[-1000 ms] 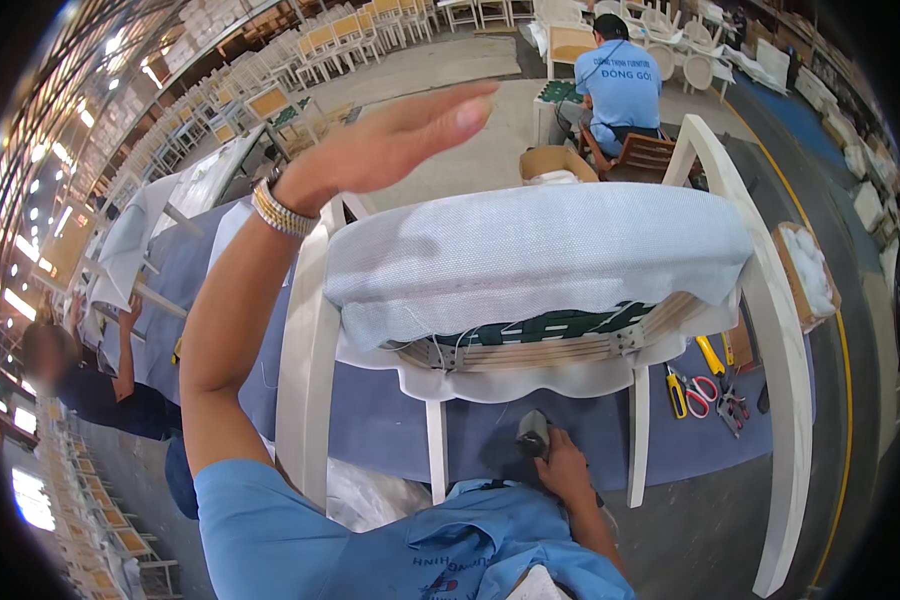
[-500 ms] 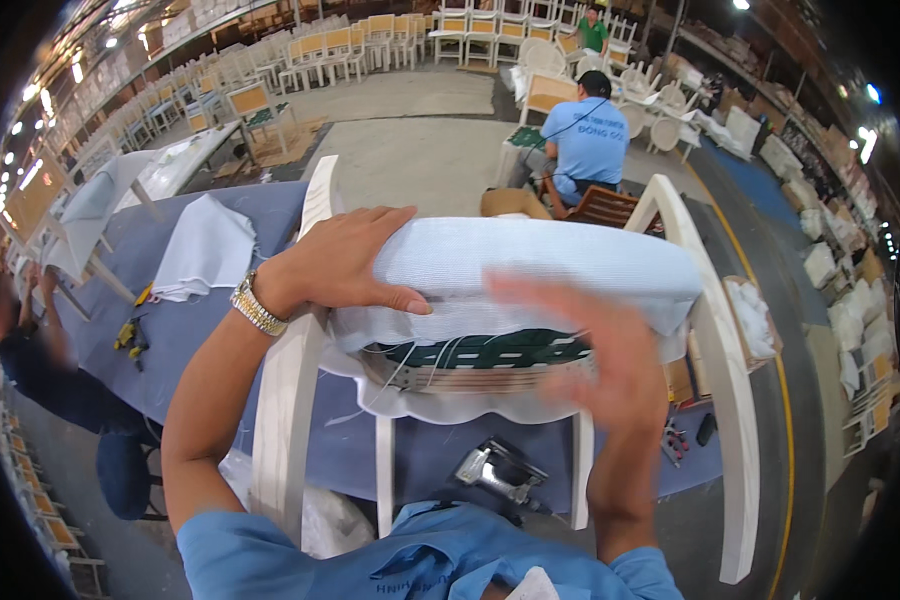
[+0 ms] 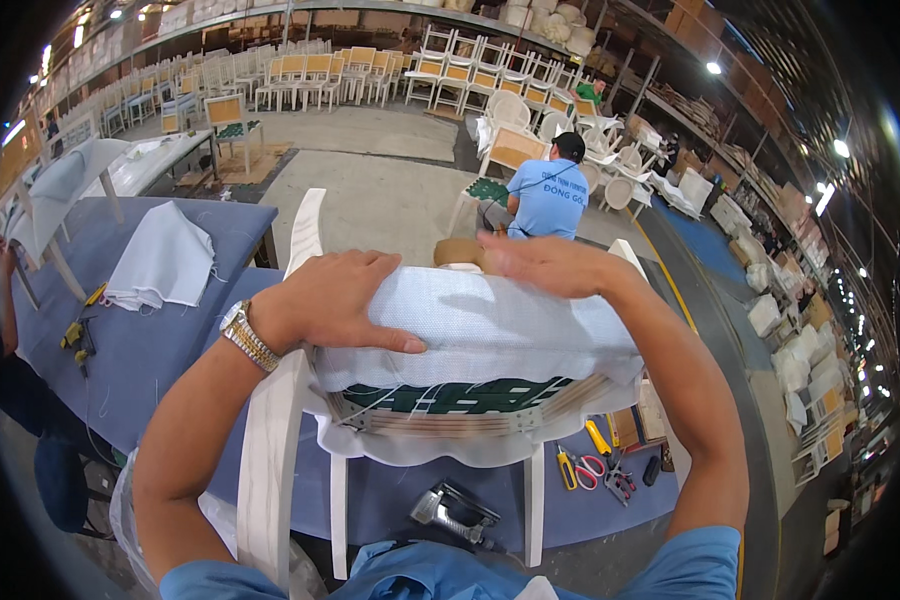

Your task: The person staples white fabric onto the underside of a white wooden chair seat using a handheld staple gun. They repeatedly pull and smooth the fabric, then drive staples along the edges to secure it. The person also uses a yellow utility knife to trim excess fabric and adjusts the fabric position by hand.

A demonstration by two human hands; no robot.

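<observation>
A pale blue-grey woven fabric (image 3: 470,345) covers the padded part of a white wooden chair frame (image 3: 270,470) in front of me. My left hand (image 3: 335,300) lies on the fabric's left end, thumb spread away from the fingers. Across the fabric's far top edge rests my right hand (image 3: 555,267), fingers stretched out to the left, their tips smeared by motion. Under the fabric's near edge, green webbing (image 3: 470,397) and loose white threads show above a wooden rail. A metallic staple gun (image 3: 455,515) lies on the blue-covered table below the chair, touched by neither hand.
Red-handled scissors (image 3: 589,470), pliers (image 3: 620,484) and yellow-handled tools lie at the right. Folded fabric (image 3: 165,260) and a yellow-black tool (image 3: 78,340) are on the left table. A person in a blue shirt (image 3: 550,195) sits ahead; another's arm shows far left. Rows of chairs stand behind.
My right hand has moved from the fabric's near side up onto its far top edge. The left hand keeps its place on the fabric. The whole view has shifted, showing more tools at right.
</observation>
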